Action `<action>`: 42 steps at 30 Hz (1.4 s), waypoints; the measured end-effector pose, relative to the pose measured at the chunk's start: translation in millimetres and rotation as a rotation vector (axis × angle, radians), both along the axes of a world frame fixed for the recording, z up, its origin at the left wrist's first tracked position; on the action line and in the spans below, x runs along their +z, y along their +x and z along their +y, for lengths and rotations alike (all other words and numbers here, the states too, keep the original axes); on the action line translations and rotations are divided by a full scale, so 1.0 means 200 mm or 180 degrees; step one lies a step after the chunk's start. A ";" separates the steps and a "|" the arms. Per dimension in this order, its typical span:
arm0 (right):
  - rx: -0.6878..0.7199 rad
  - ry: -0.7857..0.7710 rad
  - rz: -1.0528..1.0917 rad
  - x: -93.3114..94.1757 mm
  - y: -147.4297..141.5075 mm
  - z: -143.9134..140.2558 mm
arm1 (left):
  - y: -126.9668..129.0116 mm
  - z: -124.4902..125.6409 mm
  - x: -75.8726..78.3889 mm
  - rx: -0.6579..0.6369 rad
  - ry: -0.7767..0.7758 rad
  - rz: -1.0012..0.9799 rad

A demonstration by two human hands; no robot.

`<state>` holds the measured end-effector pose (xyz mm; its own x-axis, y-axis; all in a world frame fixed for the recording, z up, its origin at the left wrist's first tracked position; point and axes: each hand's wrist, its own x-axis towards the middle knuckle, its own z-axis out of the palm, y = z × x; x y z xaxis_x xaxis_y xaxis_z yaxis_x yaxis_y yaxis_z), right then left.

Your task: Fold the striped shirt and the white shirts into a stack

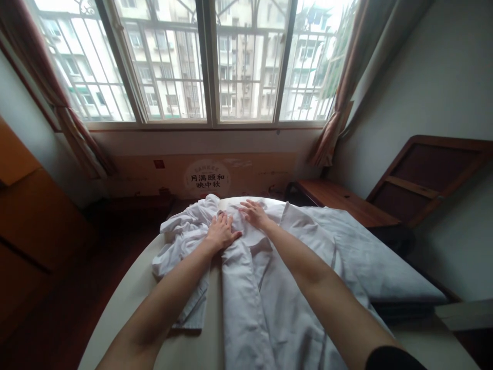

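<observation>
A white garment (269, 288) lies spread over a round pale table (127, 298), bunched into folds at the far left. My left hand (221, 231) rests flat on the cloth near the table's far edge, fingers apart. My right hand (252, 213) lies palm down on the cloth just to the right of it, fingers spread. Neither hand grips the fabric; both press on its surface. Both forearms reach out over the garment.
A big barred window (208, 61) with curtains fills the far wall. A cardboard panel with printed characters (208, 177) leans below it. A wooden bench (342, 200) and a leaning wooden board (427, 174) stand at the right. A wooden cabinet (34, 216) stands at the left.
</observation>
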<state>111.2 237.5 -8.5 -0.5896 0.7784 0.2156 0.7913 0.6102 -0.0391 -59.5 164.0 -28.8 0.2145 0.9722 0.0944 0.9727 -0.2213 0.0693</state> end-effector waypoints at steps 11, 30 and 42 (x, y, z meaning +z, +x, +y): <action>0.0744 0.0242 -0.0226 -0.04 -0.03 0.07 | -0.01 -0.01 -0.02 -0.0123 -0.0074 -0.0091; 0.0197 -0.1019 0.0402 -0.17 -0.04 -0.07 | 0.05 0.05 0.02 0.0114 -0.0156 0.0309; -0.2517 -0.0254 0.2469 0.14 0.88 -0.48 | 0.44 -0.27 0.18 -0.0892 0.0197 -0.0431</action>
<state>286.6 142.4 20.1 0.3523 0.9037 0.2436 0.7005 -0.0820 -0.7090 28.5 109.2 6.8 0.4545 0.8685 0.1977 0.8562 -0.4872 0.1720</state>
